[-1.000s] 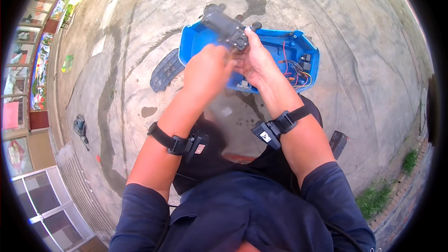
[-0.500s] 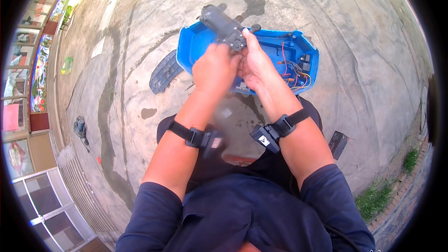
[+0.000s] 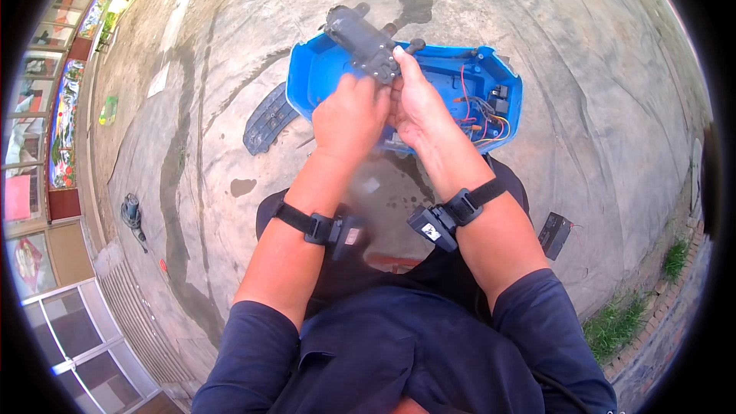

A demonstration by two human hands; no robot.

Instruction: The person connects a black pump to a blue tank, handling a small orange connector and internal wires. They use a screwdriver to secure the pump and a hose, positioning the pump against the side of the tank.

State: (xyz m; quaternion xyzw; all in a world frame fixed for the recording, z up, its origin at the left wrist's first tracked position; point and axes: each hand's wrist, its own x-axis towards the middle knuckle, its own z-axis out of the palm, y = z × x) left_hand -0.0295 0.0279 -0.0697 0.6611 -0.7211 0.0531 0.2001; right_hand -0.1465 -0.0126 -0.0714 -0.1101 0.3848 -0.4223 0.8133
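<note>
A black electric pump (image 3: 360,38) with a cylindrical motor and a screwed head is held tilted over a blue plastic housing (image 3: 303,80). My right hand (image 3: 418,103) grips the pump's head from the right, thumb along its side and the other fingers partly underneath. At the pump's near end, my left hand (image 3: 349,111) is closed, its knuckles up. Its fingertips are hidden, so what they pinch there cannot be seen. Inside the housing's right end lie red, yellow and dark wires (image 3: 487,119) and a small black switch-like part (image 3: 500,93).
A dark plastic panel (image 3: 268,120) lies left of the housing. A corded power tool (image 3: 132,215) rests on the concrete farther left. A black battery-like block (image 3: 555,234) is to the right of my knee. Grass (image 3: 617,326) borders the right edge.
The pump and both hands have shifted very slightly left, as has the view of the housing. My grip looks the same.
</note>
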